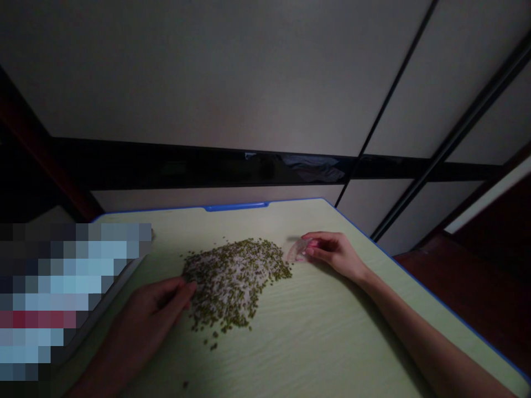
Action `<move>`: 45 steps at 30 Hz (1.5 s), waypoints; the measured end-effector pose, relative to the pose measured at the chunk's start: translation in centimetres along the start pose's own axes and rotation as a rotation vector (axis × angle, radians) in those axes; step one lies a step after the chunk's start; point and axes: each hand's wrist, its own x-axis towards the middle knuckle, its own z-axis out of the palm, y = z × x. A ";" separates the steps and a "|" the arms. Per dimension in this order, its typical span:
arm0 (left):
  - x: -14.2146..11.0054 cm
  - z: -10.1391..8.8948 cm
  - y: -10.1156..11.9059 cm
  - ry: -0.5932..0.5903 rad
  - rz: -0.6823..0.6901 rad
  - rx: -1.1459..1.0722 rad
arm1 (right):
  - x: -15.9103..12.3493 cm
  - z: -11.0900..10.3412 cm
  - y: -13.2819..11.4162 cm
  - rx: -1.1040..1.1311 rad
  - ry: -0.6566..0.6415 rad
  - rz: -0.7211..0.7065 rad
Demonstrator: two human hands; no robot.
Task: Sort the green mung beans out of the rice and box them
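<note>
A spread pile of green beans mixed with white grains [236,279], looking like mung beans and rice, lies on the light wood-patterned tabletop [315,337]. At its left edge my left hand [160,304] is closed, thumb and fingertips pinched together. Whatever sits between those fingertips is too small to make out. To the right of the pile, my right hand [334,251] grips a small see-through plastic piece with pink marks [298,250]. That piece rests low over the table beside the pile's right edge; its exact shape is unclear.
Blue edging and a blue handle [237,207] run along the table's far side. Behind stands a pale panelled cabinet [207,83] with a dark band. A pixelated area covers something at the left. A few stray beans [213,346] lie nearer me.
</note>
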 end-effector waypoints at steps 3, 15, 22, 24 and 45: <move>0.0 0.0 0.1 -0.010 0.006 0.032 | 0.0 -0.4 -0.2 -0.064 0.010 0.005; 0.3 0.0 -0.1 -0.020 0.001 0.058 | 0.1 -0.8 0.0 -0.056 -0.014 0.021; 0.2 0.0 -0.2 -0.014 0.010 0.037 | 0.0 -0.5 -0.4 -0.094 -0.012 0.029; 0.1 -0.1 -0.1 -0.017 0.003 0.030 | 0.1 -0.5 -0.4 -0.117 0.001 0.027; 0.2 -0.2 0.1 -0.036 -0.040 0.049 | 0.2 -0.1 -0.1 -0.074 -0.054 -0.047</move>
